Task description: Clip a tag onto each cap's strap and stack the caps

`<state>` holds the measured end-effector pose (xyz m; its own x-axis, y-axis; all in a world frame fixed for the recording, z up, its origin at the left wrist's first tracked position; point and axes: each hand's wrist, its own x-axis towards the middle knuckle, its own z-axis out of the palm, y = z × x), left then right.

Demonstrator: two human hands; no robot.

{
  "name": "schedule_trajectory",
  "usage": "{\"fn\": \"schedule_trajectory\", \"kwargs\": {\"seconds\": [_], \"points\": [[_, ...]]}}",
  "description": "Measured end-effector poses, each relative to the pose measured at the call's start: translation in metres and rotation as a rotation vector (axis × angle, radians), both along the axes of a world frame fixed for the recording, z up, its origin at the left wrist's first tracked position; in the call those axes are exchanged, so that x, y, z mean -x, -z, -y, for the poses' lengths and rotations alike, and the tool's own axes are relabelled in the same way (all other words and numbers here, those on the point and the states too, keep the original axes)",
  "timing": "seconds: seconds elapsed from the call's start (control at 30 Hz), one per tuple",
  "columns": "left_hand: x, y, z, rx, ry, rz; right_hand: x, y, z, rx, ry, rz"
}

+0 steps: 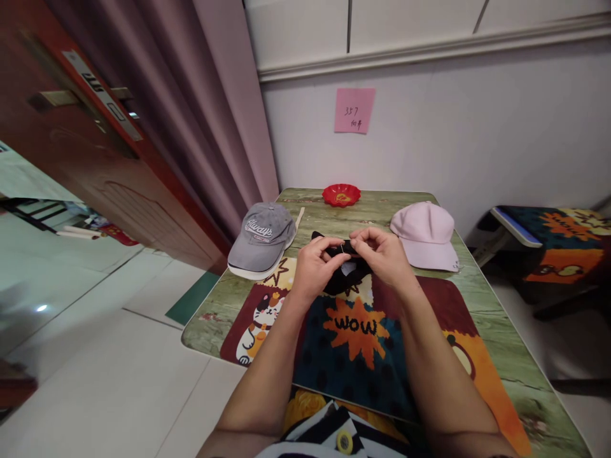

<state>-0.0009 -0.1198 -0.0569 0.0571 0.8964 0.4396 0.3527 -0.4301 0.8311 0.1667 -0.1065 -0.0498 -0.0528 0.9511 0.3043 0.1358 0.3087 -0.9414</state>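
Over the middle of the table, both my hands hold a black cap (357,276), its inside with a pale label turned partly toward me. The fingertips of my left hand (316,264) pinch the edge of its strap on the left. On the right, the thumb and fingers of my right hand (383,256) pinch the same strap close by. My fingers cover much of the strap, and its fastening is too small to make out. A grey cap with "Always" lettering (261,234) sits left of my hands. To their right rests a pink cap (424,234).
A red scalloped dish (341,195) stands at the table's back edge, near the wall. Under my forearms lies a colourful mat (353,356) on the green wood-patterned table (210,318). A brown door (119,159) and purple curtain (224,95) flank the left side.
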Motion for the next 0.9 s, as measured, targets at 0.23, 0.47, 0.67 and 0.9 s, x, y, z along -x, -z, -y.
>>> {"fn": "schedule_trajectory", "kwargs": {"seconds": [0.23,0.47,0.67,0.9], "points": [[-0.003,-0.005,0.003,-0.079,-0.037,-0.139,0.001,-0.001,0.002,-0.098,0.103,0.172],[-0.001,-0.002,0.004,-0.131,-0.040,-0.206,-0.003,-0.003,0.003,-0.106,0.002,0.211],[0.000,-0.004,0.007,-0.105,0.064,-0.193,-0.016,-0.006,0.003,-0.030,-0.163,0.205],[0.000,-0.001,0.005,-0.075,0.164,-0.175,-0.029,0.000,-0.001,0.104,-0.309,0.112]]}}
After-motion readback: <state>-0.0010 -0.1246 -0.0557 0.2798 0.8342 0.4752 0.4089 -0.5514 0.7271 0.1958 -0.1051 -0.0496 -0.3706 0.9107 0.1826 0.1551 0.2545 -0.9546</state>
